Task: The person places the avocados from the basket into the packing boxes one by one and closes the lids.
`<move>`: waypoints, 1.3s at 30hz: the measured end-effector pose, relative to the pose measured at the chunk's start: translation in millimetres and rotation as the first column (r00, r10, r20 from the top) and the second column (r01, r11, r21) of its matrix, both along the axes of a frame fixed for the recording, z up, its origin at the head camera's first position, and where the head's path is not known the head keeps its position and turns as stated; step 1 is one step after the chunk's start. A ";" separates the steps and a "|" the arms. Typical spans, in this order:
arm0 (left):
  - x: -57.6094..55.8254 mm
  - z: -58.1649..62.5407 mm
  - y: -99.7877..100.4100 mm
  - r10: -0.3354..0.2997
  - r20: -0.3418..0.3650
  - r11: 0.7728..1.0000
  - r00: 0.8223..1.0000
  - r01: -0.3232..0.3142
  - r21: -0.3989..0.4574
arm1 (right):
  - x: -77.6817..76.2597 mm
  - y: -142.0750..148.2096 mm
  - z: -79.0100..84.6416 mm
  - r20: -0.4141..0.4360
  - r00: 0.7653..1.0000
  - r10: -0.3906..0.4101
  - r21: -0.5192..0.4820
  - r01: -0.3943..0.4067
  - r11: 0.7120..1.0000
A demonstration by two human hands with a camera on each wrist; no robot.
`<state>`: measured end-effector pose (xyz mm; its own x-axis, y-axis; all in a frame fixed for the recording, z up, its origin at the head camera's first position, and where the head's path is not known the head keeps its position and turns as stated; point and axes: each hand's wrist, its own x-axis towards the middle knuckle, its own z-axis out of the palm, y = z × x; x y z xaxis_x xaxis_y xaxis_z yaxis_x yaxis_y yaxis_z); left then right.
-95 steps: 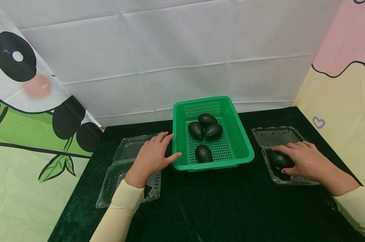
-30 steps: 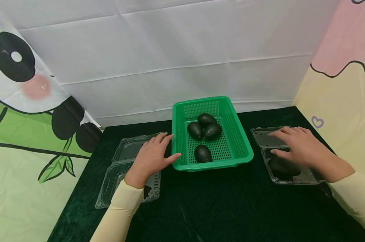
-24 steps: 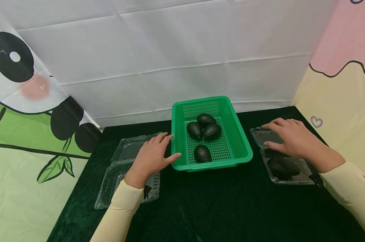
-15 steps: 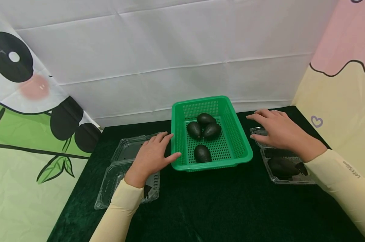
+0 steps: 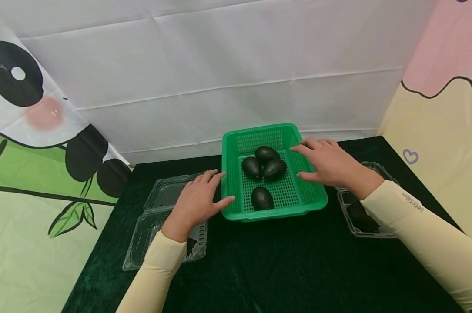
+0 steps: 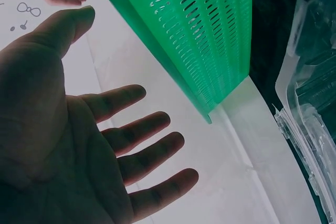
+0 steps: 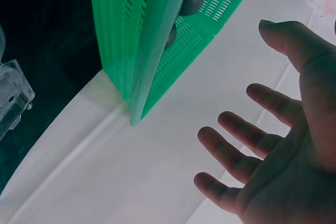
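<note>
Several dark avocados lie in a green plastic basket [image 5: 275,214] at the middle of the table: three bunched at the back and one avocado [image 5: 262,198] near the front wall. My right hand [image 5: 333,165] is over the basket's right rim, fingers spread and holding nothing. On the left, my left hand [image 5: 194,202] hovers beside the basket's left wall, over a clear clamshell box [image 5: 135,252]; its palm shows bare in the left wrist view. A second clear clamshell [image 5: 347,219] stands open at the right with a dark avocado [image 5: 359,215] inside, partly covered by my right sleeve.
A dark green cloth [image 5: 267,265] covers the table. Behind it hangs a white fabric backdrop [image 5: 204,78], with printed cartoon cloths at both sides. The left clamshell's lid [image 5: 169,191] lies folded back, partly behind my left hand.
My right hand has let go of the avocado in the right clamshell, lifted, and moved left to the basket's right rim. The left hand has stayed in place.
</note>
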<state>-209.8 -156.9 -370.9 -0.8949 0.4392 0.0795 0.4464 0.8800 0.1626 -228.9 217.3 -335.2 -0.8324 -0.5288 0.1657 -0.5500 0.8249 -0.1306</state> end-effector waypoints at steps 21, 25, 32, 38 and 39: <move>-1.0 1.7 -1.6 0.002 -0.008 1.000 1.000 -0.003 -0.015 | -40.1 -39.0 -15.4 0.049 0.997 0.058 0.038 -0.060 0.997; -1.0 1.3 -2.3 -0.001 -0.007 1.000 1.000 0.001 -0.014 | -44.1 -45.5 -18.6 0.073 0.995 0.065 0.040 -0.068 0.997; -0.9 0.4 -2.9 -0.001 -0.007 1.000 1.000 0.001 -0.016 | -51.5 -53.3 -18.9 0.115 0.992 0.053 0.070 -0.061 0.996; -0.4 -0.2 -3.6 0.005 -0.013 1.000 1.000 -0.005 -0.024 | -57.5 -56.2 -17.9 0.134 0.990 0.043 0.086 -0.055 0.995; -0.4 -0.5 -3.6 0.006 -0.011 1.000 1.000 -0.007 -0.025 | -58.4 -57.2 -18.1 0.138 0.989 0.044 0.086 -0.057 0.995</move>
<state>-210.2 -160.6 -371.4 -0.8968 0.4353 0.0788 0.4422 0.8866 0.1355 -287.3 160.1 -353.3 -0.8158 -0.5783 0.0029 -0.5734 0.8083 -0.1336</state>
